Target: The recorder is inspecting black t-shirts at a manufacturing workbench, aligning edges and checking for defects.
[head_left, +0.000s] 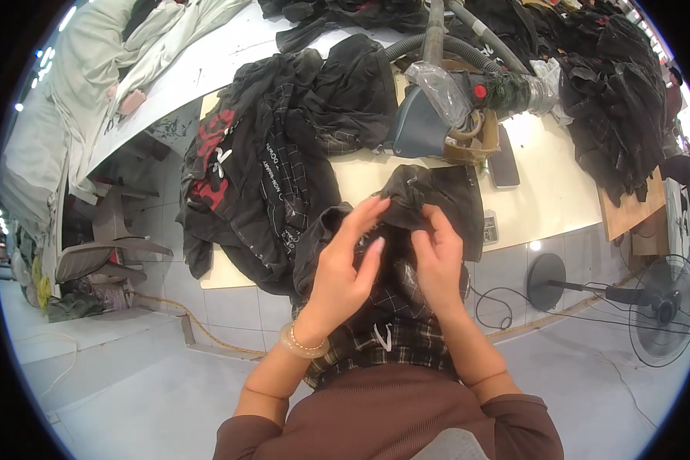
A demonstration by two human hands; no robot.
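A black garment [454, 201] with fine white grid lines lies bunched over the table's near edge and down onto my lap. My right hand [439, 264] grips a fold of it between thumb and fingers. Opposite, my left hand [343, 268], a bracelet at its wrist, holds the gathered cloth from the left side. Its thumb and forefinger tips show, spaced around the bunched fabric; the other fingertips are hidden. To the left, a heap of black garments [272, 169] with red and white prints touches this piece.
Beyond my hands stands a blue-grey machine [420, 126] with a plastic bag and ribbed hoses on the pale table [548, 195]. A flat dark device [504, 159] lies beside it. More black garments [617, 100] hang at right, near a standing fan [665, 309]. A chair [107, 257] stands left.
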